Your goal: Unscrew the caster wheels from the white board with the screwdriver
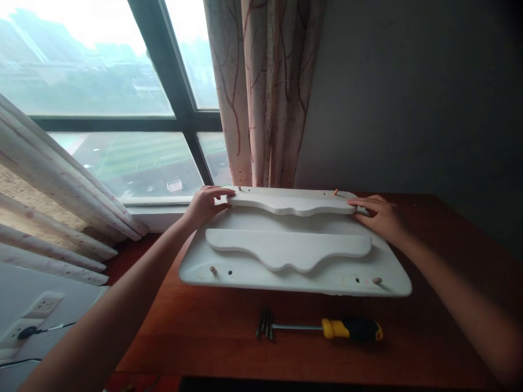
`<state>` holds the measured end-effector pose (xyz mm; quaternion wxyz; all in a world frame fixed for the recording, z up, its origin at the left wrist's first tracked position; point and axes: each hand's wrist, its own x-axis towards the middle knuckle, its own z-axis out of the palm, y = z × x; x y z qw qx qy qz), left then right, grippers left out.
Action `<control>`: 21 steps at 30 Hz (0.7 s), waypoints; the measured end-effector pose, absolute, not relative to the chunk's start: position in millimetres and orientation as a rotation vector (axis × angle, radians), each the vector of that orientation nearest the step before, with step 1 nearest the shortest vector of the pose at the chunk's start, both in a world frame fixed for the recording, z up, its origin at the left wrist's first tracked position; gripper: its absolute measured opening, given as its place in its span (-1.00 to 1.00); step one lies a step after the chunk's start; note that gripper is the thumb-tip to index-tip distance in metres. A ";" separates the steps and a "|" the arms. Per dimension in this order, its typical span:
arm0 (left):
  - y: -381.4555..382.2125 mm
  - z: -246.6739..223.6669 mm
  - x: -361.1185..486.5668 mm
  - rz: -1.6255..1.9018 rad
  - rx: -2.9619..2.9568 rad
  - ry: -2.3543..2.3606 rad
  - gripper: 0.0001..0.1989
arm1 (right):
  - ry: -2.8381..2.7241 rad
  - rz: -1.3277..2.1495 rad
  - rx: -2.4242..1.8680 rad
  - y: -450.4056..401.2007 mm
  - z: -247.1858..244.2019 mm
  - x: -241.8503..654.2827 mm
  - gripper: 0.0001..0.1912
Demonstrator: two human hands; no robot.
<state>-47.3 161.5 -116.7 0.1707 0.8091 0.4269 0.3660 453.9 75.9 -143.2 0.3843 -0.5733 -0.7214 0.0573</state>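
Note:
A white board (pixel 245 280) with rounded corners lies flat on the table, with wooden dowels and dark holes near its corners. Along its far side is a white scalloped panel (pixel 290 203). My left hand (pixel 208 204) pinches the left end of that panel between thumb and fingers. At the opposite end, my right hand (pixel 378 213) grips it the same way. Nearer to me, a second, larger scalloped panel (pixel 288 247) rests on the board, touched by neither hand.
On the brown table (pixel 196 326), a yellow and black screwdriver (pixel 351 329) lies in front of the board, its tip at several dark bolts (pixel 266 324). A window (pixel 122 152) and curtains (pixel 265 92) stand behind. Wall sockets (pixel 43 305) with a plugged cord are at lower left.

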 end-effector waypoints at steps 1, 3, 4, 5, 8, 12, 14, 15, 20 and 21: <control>159.0 -114.2 -48.5 1.020 2.316 1.198 -0.62 | -1.862 0.132 -1.446 72.1 -140.3 452.7 -0.73; 154.4 -110.7 -52.2 0.989 2.351 1.181 -0.62 | -1.892 0.133 -1.433 64.4 -134.8 451.5 -0.75; 152.2 -110.0 -54.6 0.983 2.359 1.186 -0.62 | -1.899 0.137 -1.430 60.4 -132.5 451.5 -0.75; 150.1 -109.9 -57.4 0.987 2.350 1.207 -0.62 | -1.899 0.137 -1.429 56.2 -131.0 452.0 -0.76; 141.2 -112.2 -66.9 1.042 2.250 1.341 -0.60 | -1.849 0.132 -1.457 41.3 -132.6 457.0 -0.72; 112.3 -116.2 -78.0 1.100 2.003 1.546 -0.49 | -1.600 0.233 -1.601 14.5 -150.5 468.4 -0.62; 89.6 -118.1 -80.9 1.146 1.806 1.591 -0.45 | -1.434 0.363 -1.648 -1.8 -161.6 472.4 -0.60; 77.3 -119.3 -81.7 1.164 1.722 1.591 -0.44 | -1.366 0.438 -1.656 -10.3 -166.4 473.1 -0.60; 20.8 -128.0 -81.8 1.215 1.386 1.578 -0.33 | -1.171 0.654 -1.640 -46.9 -177.5 464.3 -0.63; 12.8 -130.2 -81.4 1.227 1.343 1.565 -0.31 | -1.170 0.669 -1.617 -51.3 -177.9 461.2 -0.63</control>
